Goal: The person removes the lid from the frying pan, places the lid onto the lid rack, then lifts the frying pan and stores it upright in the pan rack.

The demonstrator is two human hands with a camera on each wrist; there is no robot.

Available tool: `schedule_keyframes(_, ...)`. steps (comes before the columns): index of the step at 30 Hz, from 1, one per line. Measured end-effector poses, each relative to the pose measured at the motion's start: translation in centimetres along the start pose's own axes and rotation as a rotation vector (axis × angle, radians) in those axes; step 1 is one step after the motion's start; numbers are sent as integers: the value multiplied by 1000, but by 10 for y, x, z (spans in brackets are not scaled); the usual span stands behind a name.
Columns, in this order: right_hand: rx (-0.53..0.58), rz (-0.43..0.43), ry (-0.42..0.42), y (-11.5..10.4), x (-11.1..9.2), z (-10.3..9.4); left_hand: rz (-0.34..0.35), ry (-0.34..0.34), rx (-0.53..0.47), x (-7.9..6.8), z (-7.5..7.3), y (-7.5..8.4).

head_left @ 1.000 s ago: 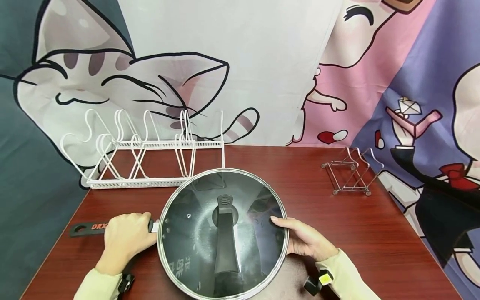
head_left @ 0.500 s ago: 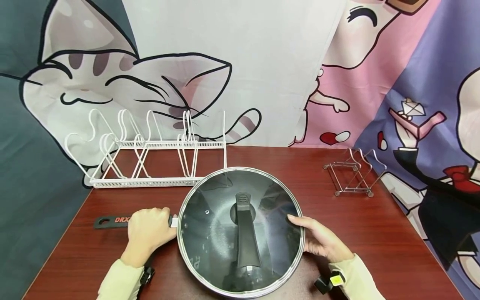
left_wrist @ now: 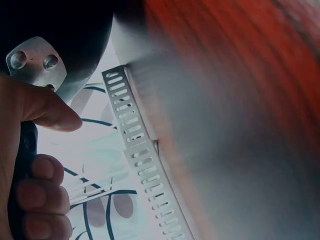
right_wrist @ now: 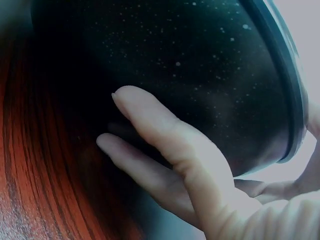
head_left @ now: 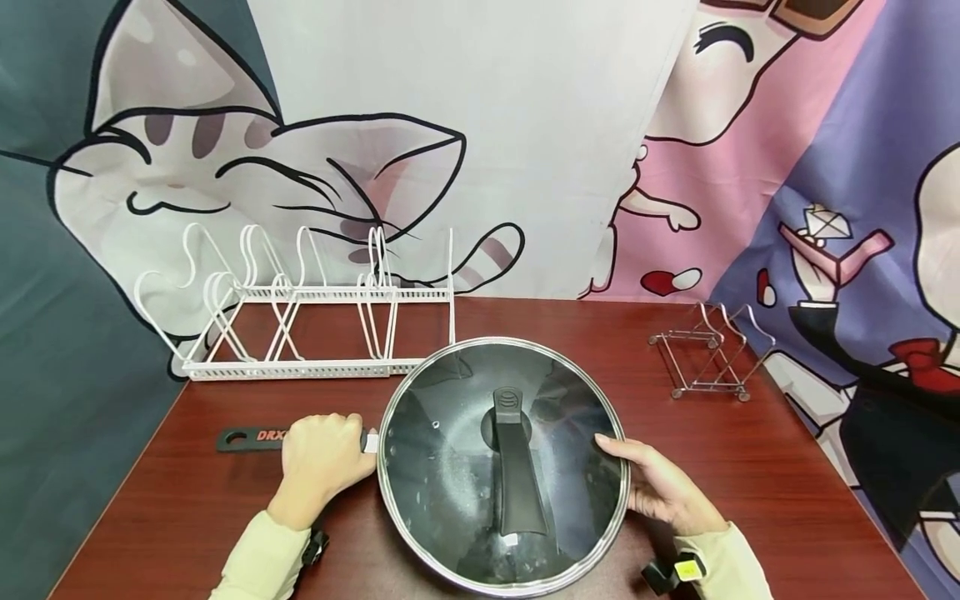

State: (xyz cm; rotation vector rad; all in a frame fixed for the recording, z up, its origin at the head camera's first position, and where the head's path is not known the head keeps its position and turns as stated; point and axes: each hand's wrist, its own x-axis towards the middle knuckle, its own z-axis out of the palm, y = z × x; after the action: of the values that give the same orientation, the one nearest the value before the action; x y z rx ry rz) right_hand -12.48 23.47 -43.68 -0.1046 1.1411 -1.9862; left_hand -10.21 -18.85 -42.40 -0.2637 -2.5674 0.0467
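A black frying pan (right_wrist: 190,65), its outer side speckled with pale dots, is covered by a round glass lid (head_left: 450,492). The lid has a metal rim and a black lid handle (head_left: 521,483). My left hand (head_left: 322,454) grips the pan handle (head_left: 251,440), which points left; in the left wrist view the fingers (left_wrist: 45,200) curl round it beside a riveted metal bracket (left_wrist: 37,65). On the opposite side, my right hand (head_left: 663,487) holds the pan, thumb over the lid's edge and fingers along the pan's side and underneath. The lid hides the pan's inside.
A white wire rack (head_left: 300,367) with upright dividers stands at the back left of the reddish-brown table (head_left: 555,321). At the back right is a small metal wire rack (head_left: 708,386). A cartoon-printed cloth (head_left: 555,150) hangs behind the table.
Both hands and the covered pan have shifted right in the head view, with both holds kept. The racks stay in place; the view itself shifts slightly.
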Motion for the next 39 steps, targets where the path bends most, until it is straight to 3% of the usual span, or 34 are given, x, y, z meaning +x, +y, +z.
schedule_keyframes(9,14,8,10,2,-1,1,0,47,-4,-1,-1,1)
schedule_keyframes(17,-23,4,23,-1,1,2,-17,9,-4,-3,1,0)
schedule_keyframes(23,17,29,24,-4,-2,2,-6,9,-4,2,2,3)
schedule_keyframes(31,17,-18,21,-5,-4,-4,-9,-32,4,8,3,7)
schedule_keyframes(39,26,0,1,-10,-4,-8,35,1,8,11,5,9)
